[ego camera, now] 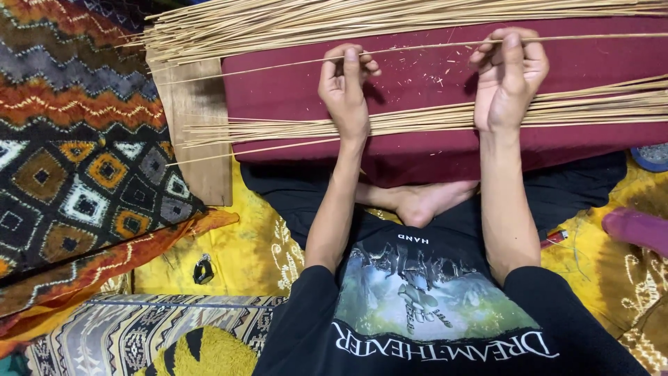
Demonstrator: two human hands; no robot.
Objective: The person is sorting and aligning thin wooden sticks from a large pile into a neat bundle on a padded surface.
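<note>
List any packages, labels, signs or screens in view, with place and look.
No packages, signs or screens show.
Shirt print: bottom centre on the black shirt, a blue-green picture with white lettering around it.
Both hands, left hand and right hand, pinch one thin stick, which bears no label.

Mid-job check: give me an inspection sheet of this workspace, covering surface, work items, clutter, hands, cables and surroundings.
Surface: dark red cloth-covered work block, specked with pale shavings, on a bare wooden board.
Work items: single thin pale stick held across the block; near flat bundle of pale sticks under the wrists; far heap of pale sticks along the top edge.
Clutter: small black clip-like object and red pen-shaped item on the yellow patterned sheet; blue round lid at right.
Hands: left hand and right hand both pinch the single stick.
Cables: nothing seen.
Surroundings: zigzag woven rug at left; bare foot below the block.
</note>
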